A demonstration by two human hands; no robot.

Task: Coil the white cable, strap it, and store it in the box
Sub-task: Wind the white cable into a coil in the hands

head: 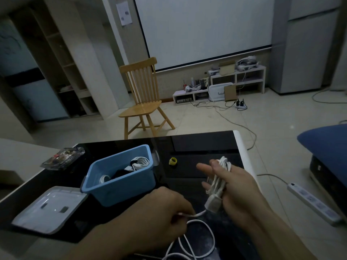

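My right hand (232,186) holds a bundle of white cable (218,177) wound into several loops, with a white plug block hanging at its lower end. My left hand (165,209) pinches the loose run of the same cable just left of that plug. More slack lies in a loop on the black table near the front edge. The blue box (122,184) stands open to the left of both hands, holding other coiled cables. A small yellow strap roll (173,161) sits on the table beyond my hands.
The box's grey lid (47,207) lies flat at the front left. A clear plastic packet (62,158) rests at the table's far left. A wooden chair (144,102) stands behind the table. A white power strip (313,201) lies on the floor at right.
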